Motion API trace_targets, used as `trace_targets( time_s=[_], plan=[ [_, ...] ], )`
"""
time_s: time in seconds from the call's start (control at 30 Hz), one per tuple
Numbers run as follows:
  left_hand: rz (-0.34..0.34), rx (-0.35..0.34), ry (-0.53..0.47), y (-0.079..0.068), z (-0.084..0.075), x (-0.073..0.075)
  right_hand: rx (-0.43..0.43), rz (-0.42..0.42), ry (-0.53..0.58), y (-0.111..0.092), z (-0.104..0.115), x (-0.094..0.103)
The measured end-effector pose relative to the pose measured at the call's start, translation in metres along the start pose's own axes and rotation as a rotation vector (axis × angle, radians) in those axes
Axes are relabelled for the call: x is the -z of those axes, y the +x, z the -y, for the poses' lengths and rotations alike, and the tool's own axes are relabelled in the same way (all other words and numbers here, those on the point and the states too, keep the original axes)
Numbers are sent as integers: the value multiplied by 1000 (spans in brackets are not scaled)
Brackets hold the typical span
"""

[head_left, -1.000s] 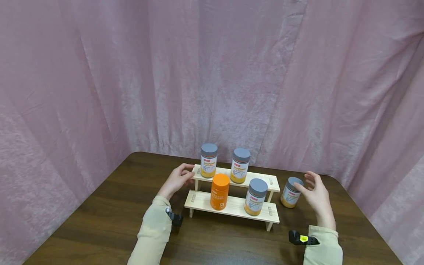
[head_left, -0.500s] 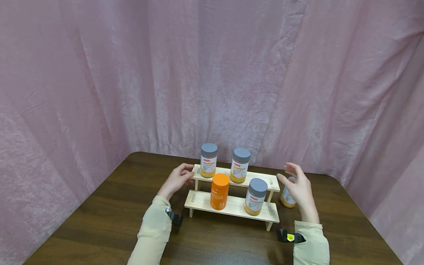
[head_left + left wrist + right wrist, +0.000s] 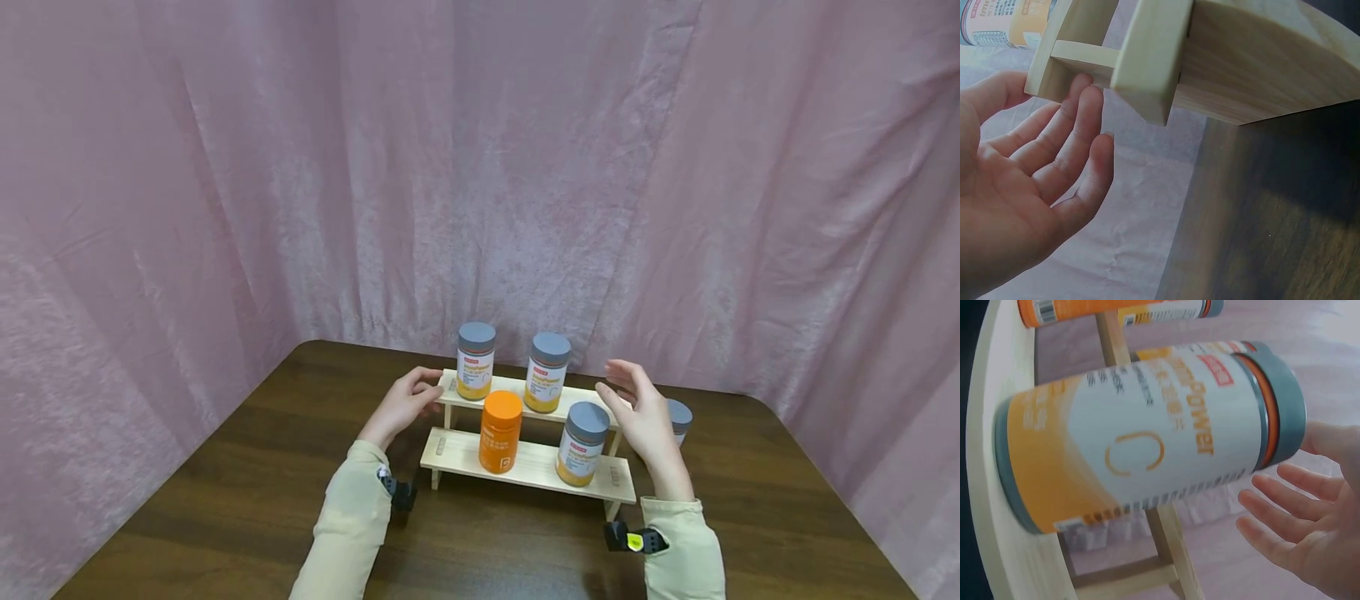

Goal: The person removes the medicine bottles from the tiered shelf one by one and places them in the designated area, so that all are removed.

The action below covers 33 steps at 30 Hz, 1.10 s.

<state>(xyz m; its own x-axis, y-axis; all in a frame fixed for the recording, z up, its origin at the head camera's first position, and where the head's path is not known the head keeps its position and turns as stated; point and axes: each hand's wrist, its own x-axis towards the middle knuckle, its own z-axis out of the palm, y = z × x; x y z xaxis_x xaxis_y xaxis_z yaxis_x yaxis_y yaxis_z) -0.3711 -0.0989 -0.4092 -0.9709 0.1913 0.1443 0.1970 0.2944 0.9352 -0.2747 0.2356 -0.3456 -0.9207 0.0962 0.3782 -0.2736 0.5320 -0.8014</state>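
A two-step light wooden display rack (image 3: 540,464) stands on a dark wood table. My left hand (image 3: 401,407) holds the left end of its upper step. In the left wrist view the thumb rests at the board's corner and the curled fingers (image 3: 1069,134) reach under it by the leg. Over the rack's right end is my right hand (image 3: 643,419), fingers relaxed, holding nothing. Two grey-lidded supplement jars, a left one (image 3: 476,362) and a right one (image 3: 547,373), stand upright on the upper step. An orange jar (image 3: 499,435) and another grey-lidded jar (image 3: 1141,437) occupy the lower step.
One more grey-lidded jar (image 3: 679,417) stands on the table (image 3: 225,483) right of the rack, partly hidden behind my right hand. A pink curtain (image 3: 480,183) hangs behind the table's back edge.
My right hand has moved left, from beside the jar on the table to the rack's right end. That jar stays on the table. My left hand keeps its place at the rack.
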Motion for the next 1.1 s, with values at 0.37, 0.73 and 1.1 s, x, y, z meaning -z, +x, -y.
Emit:
trace_targets(
  time_s=[0.37,0.73,1.1],
  plan=[
    [3,-6,-10,-1,-3,4,32,32,30,5,10,-12],
    [13,-1,-23,-1,0,-1,-58,160,-36,22,26,-17],
    [6,-3,-24,1,0,-4,-117,277,-152,38,40,-29]
  ],
)
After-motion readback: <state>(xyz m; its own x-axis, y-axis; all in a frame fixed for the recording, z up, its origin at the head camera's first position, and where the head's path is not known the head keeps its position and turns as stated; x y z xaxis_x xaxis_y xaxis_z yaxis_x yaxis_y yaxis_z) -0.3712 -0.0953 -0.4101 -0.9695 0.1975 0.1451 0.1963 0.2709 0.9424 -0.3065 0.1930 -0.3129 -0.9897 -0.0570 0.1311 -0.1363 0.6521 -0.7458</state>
